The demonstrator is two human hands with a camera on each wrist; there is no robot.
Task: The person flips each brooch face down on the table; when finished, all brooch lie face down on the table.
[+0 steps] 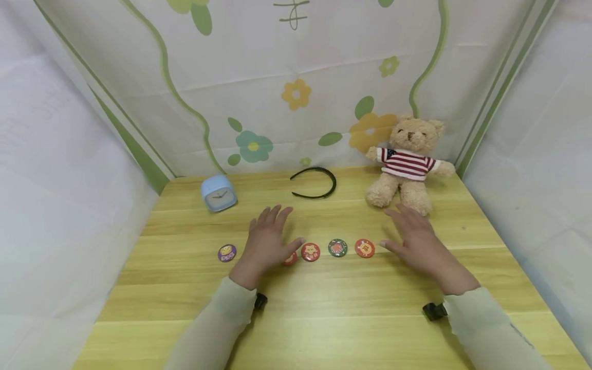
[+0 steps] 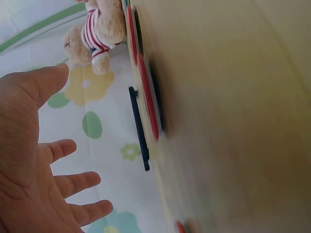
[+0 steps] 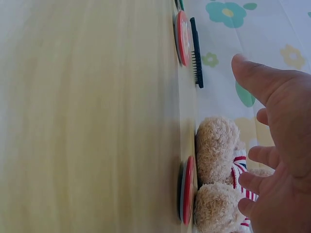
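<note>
My left hand, fingers spread and slightly bent, hovers over a row of round badges and holds nothing. A red badge is partly covered by it, and a purple badge lies to its left. Between the hands are a red badge with a cartoon figure, a green badge and a red badge with a gold centre. My right hand is also raised above the table, fingers apart. In the right wrist view another red-edged badge lies near that hand.
A blue alarm clock stands at the back left of the wooden table. A black headband lies at the back middle. The teddy bear in a striped sweater sits against the flowered cloth at the back right.
</note>
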